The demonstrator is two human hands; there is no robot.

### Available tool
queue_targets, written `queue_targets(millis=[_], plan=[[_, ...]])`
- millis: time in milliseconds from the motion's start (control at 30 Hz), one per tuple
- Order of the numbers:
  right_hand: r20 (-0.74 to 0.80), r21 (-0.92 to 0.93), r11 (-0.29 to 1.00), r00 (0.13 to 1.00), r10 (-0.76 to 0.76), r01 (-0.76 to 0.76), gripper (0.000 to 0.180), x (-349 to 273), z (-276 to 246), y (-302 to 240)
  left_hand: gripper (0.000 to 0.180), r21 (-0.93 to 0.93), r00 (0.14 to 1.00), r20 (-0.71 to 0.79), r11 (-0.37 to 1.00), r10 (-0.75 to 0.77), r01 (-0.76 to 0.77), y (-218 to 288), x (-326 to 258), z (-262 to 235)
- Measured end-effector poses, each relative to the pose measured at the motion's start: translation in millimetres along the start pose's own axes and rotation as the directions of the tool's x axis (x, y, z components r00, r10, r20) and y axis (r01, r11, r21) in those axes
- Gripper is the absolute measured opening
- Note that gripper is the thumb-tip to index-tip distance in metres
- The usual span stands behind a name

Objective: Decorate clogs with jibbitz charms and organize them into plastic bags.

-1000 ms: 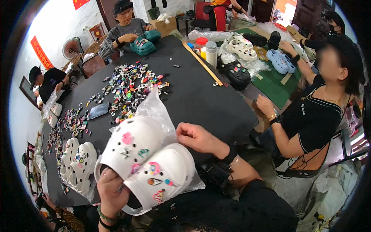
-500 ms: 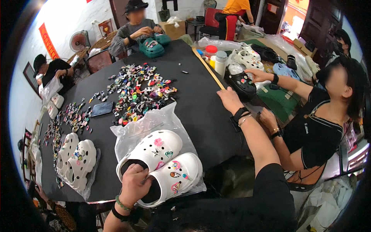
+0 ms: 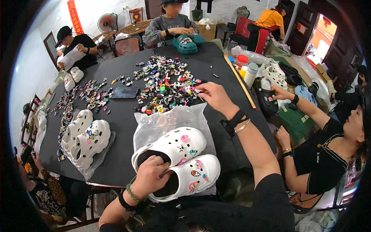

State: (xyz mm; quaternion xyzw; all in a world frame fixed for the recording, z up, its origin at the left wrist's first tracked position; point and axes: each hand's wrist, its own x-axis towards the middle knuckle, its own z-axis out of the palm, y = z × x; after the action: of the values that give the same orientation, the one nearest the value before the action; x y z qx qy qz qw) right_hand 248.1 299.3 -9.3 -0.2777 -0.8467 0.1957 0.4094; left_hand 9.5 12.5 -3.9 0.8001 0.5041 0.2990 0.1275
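Observation:
Two white foam clogs with colourful charms, the upper clog [image 3: 176, 145] and the lower clog [image 3: 197, 174], lie side by side before me on a clear plastic bag [image 3: 170, 118]. My left hand [image 3: 152, 176] grips their inner rims where they meet at the foot openings. At the right edge of a heap of loose shoe charms [image 3: 166, 87], my right hand [image 3: 218, 100] has its fingers curled in a pinch; what lies between the fingertips is too small to make out. A wooden strip [image 3: 241, 83] lies apart from it, to the right.
Another white clog pair [image 3: 89, 141] rests on plastic at the left, below a dark phone [image 3: 125, 92]. A person across the black table [image 3: 239, 135] handles green clogs [image 3: 185, 44]. At right, a person's hand [image 3: 282, 92] touches a black clog [image 3: 264, 96]. Bottles [image 3: 251, 73] stand nearby.
My right hand has let go of the wooden strip and moved left to the charm heap. My left hand keeps its hold on the clogs. The view has shifted left.

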Motion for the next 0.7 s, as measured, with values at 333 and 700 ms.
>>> queue_targets(millis=[333, 700], plan=[[-0.028, -0.275, 0.94, 0.979, 0.204, -0.204, 0.026, -35, 6, -12, 0.029, -0.023, 0.999, -0.038, 1.0, 0.01, -0.011, -3, -5, 1], [0.225, -0.106, 0.874, 0.845, 0.486, -0.474, 0.027, -153, 9, -75, 0.027, -0.011, 1.0, -0.026, 1.0, 0.016, -0.017, -5, -5, 2]])
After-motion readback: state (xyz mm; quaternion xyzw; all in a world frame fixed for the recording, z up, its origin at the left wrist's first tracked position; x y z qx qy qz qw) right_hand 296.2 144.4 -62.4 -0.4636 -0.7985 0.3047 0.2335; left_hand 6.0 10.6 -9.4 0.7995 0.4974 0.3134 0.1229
